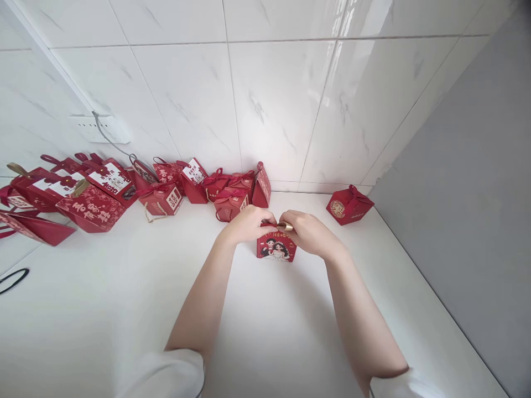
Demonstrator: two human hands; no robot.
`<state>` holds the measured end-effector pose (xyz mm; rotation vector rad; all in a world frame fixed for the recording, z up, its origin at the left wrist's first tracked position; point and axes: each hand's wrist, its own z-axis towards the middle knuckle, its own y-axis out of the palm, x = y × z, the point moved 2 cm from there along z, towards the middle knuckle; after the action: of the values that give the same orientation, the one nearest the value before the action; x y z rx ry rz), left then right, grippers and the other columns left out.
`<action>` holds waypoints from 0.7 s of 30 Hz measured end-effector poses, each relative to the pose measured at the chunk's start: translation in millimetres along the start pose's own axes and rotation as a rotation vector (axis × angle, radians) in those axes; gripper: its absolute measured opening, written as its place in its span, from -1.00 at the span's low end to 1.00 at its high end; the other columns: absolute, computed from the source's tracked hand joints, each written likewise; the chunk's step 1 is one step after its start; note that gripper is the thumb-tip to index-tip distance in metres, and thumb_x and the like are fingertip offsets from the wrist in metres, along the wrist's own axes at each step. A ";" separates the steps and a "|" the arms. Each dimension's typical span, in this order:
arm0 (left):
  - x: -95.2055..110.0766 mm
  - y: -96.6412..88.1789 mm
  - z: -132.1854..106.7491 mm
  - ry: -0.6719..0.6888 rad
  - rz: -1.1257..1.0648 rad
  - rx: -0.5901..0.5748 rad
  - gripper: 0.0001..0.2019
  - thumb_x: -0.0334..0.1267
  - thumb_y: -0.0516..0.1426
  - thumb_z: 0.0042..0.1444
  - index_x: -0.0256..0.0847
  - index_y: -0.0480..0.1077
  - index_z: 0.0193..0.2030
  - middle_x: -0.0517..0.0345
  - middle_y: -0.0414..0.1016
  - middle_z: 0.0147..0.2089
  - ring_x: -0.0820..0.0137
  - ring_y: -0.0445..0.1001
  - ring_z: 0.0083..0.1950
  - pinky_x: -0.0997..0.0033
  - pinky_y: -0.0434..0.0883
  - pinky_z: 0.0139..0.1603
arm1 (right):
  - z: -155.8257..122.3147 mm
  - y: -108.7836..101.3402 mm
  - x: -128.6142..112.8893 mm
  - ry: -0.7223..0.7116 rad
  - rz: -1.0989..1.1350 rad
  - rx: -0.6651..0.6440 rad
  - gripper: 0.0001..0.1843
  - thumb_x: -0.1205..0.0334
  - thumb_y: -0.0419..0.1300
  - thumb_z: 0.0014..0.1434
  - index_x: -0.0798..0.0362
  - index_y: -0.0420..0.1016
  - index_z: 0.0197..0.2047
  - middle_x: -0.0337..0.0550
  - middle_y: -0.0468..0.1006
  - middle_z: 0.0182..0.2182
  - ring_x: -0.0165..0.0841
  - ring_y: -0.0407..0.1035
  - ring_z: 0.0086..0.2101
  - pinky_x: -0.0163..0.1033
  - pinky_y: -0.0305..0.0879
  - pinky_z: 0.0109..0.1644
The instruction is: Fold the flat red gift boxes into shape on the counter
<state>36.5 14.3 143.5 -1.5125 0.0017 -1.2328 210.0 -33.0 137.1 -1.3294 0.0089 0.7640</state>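
Note:
A small red gift box [276, 251] with a printed cartoon bride and groom stands upright on the white surface, straight ahead. Its top edge is pinched by my left hand [250, 223], the fingers curled and closed at the upper left corner. Against the top on the other side, my right hand [307, 232] is closed at a rolled gold ribbon [285, 226]. Part of the ribbon and the upper corners of the box are hidden by my fingers. Just behind my left hand is another red box [230, 203] with a ribbon bow.
Several red gift boxes line the tiled wall [274, 105] to the left, among them a larger one [90, 209] with white lettering. A red box with a bow [349, 205] sits at the back right near a grey panel [460, 193]. A black loop [14, 280] lies far left.

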 end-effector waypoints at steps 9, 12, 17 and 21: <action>-9.8 5.9 3.0 -0.030 -0.029 0.018 -0.84 -0.18 0.20 0.01 -0.18 0.54 -0.31 0.13 0.59 -0.31 0.33 0.52 -0.28 0.39 0.40 -0.18 | -0.1 -9.2 -1.8 0.071 0.242 0.142 -0.75 0.13 0.00 0.31 -0.03 0.46 -0.31 -0.21 0.54 -0.40 -0.36 0.34 -0.43 -0.28 0.21 -0.33; -8.3 9.4 4.3 -0.036 0.025 0.020 -0.83 -0.17 0.20 0.02 -0.18 0.55 -0.32 0.13 0.58 -0.36 0.32 0.51 -0.33 0.37 0.38 -0.19 | 1.9 -6.0 -3.0 0.089 0.293 0.204 -0.72 0.10 0.05 0.28 -0.02 0.46 -0.39 -0.21 0.55 -0.41 -0.35 0.37 -0.40 -0.28 0.23 -0.29; -6.4 9.8 4.0 -0.030 0.016 0.000 -0.81 -0.17 0.19 0.05 -0.17 0.55 -0.25 0.14 0.60 -0.28 0.30 0.53 -0.25 0.37 0.36 -0.15 | 3.9 -2.8 -4.1 0.094 0.446 0.216 -0.68 0.06 0.08 0.27 0.01 0.49 -0.44 -0.23 0.57 -0.44 -0.36 0.37 -0.41 -0.27 0.26 -0.26; -3.1 11.5 5.4 -0.012 -0.083 -0.017 -0.79 -0.11 0.20 0.05 -0.19 0.53 -0.28 0.18 0.58 -0.29 0.33 0.52 -0.23 0.41 0.35 -0.16 | 5.0 -5.4 -4.0 0.144 0.616 0.240 -0.65 -0.04 0.09 0.25 0.03 0.50 -0.36 -0.21 0.57 -0.43 -0.36 0.40 -0.40 -0.27 0.29 -0.27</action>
<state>45.4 15.7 134.1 -1.5482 -0.0595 -1.2928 207.7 -30.9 144.9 -1.1513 0.6300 1.1397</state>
